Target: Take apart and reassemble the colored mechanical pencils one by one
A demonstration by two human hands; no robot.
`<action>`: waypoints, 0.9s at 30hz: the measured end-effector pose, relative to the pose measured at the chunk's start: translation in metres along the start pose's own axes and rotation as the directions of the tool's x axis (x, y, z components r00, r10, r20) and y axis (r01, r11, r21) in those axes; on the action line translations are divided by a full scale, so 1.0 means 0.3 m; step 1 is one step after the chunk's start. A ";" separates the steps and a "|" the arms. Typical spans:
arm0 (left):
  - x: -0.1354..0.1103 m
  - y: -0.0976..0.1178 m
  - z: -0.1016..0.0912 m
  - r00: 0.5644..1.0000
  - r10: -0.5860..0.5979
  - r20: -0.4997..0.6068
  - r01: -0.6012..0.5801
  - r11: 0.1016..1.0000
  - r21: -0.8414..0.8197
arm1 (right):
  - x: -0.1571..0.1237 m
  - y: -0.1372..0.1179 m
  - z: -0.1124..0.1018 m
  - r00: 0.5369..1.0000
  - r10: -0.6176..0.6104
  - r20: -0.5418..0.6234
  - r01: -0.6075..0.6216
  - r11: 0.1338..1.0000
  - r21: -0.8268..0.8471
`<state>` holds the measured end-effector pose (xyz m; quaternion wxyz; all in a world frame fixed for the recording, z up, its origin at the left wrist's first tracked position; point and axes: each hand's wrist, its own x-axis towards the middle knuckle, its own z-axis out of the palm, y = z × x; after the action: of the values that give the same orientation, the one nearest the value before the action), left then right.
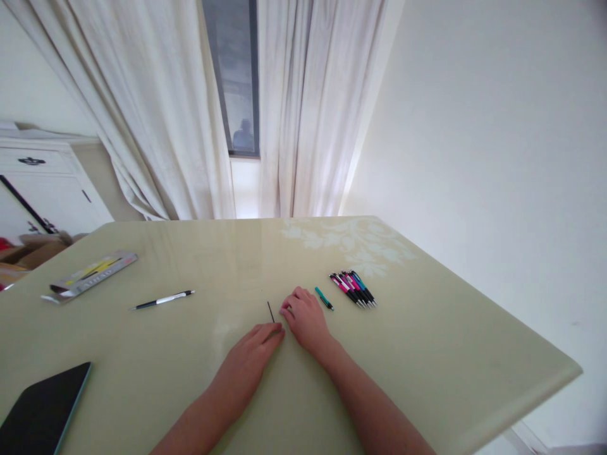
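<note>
Low over the middle of the table, my left hand pinches the near end of a thin dark rod that looks like a pen refill. The rod points away from me. Close beside it on the right, my right hand has its fingers curled together at the tips; anything between them is too small or hidden. A short teal pen part with a dark end lies just right of my right hand. Farther right, several pens with pink, blue and black barrels lie side by side.
A black and silver pen lies to the left. Behind it is an opened pen box. A dark flat tablet-like object rests at the near left. The pale table's right edge runs along a white wall; curtains hang beyond its far edge.
</note>
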<state>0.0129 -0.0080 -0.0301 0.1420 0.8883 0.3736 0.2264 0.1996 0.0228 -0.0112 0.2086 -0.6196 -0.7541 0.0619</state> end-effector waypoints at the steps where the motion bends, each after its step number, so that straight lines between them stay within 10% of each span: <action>1: 0.004 0.006 -0.001 1.000 -0.019 0.001 0.019 1.000 -0.015 | -0.003 0.004 -0.001 1.000 -0.014 -0.001 0.014 1.000 -0.027; 27: -0.021 -0.029 -0.061 0.966 -0.206 -0.155 0.199 0.978 -0.062 | -0.058 -0.017 -0.056 0.994 -0.062 -0.086 0.083 0.960 0.267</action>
<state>-0.0056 -0.0052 -0.0198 0.1539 0.8209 0.4673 0.2900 0.2041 0.0021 0.0015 0.3218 -0.5592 -0.7524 0.1326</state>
